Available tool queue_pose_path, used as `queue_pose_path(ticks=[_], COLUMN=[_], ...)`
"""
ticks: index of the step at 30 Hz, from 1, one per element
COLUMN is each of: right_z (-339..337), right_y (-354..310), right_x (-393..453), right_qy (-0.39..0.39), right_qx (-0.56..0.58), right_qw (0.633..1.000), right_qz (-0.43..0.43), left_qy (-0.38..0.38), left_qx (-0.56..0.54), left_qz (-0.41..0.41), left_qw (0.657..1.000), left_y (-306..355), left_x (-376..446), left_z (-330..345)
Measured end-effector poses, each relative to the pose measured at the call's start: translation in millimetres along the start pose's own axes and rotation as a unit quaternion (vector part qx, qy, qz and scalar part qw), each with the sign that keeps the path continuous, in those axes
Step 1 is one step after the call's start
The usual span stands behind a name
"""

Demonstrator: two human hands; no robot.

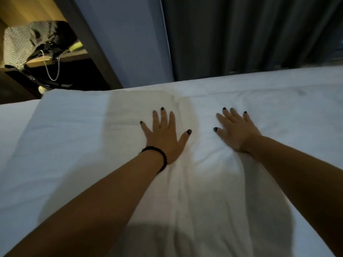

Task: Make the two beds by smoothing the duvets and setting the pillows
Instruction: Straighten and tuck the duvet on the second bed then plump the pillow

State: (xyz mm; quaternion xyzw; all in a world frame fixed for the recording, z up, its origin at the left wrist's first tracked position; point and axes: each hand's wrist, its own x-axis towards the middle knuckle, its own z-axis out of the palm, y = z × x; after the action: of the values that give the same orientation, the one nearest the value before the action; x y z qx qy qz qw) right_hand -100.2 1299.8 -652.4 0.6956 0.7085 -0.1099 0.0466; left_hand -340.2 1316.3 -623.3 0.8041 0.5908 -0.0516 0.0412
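Note:
A white duvet (194, 191) covers the bed and fills the lower part of the view, with soft creases running toward me between my arms. My left hand (163, 134) lies flat on it with fingers spread, a dark bead bracelet at the wrist. My right hand (235, 128) presses flat on the duvet to the right, fingers also spread. A white pillow (70, 127) lies at the left under and beside my left hand. Its far corner reaches the bed's edge.
Dark curtains (250, 34) hang behind the bed's far edge. A grey wall panel (130, 38) stands left of them. At the upper left a wooden shelf (44, 61) holds a black bag (46, 39) with a dangling white cord.

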Motion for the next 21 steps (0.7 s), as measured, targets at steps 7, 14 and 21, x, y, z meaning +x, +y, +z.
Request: queue_pose_path(ticks=[7, 14, 21], right_z=[30, 59, 62], right_y=[164, 206, 204], right_x=[-44, -41, -36], right_qy=[0.039, 0.14, 0.157], right_qx=[-0.027, 0.047, 0.049], right_qw=[0.997, 0.987, 0.985], right_qz=[0.065, 0.06, 0.059], left_qy=[-0.04, 0.034, 0.009], left_qx=[-0.04, 0.02, -0.007], left_qz=[0.052, -0.004, 0.009], left_qw=[0.997, 0.999, 1.0], left_y=[174, 224, 221], left_x=[13, 37, 43], left_z=[58, 91, 90])
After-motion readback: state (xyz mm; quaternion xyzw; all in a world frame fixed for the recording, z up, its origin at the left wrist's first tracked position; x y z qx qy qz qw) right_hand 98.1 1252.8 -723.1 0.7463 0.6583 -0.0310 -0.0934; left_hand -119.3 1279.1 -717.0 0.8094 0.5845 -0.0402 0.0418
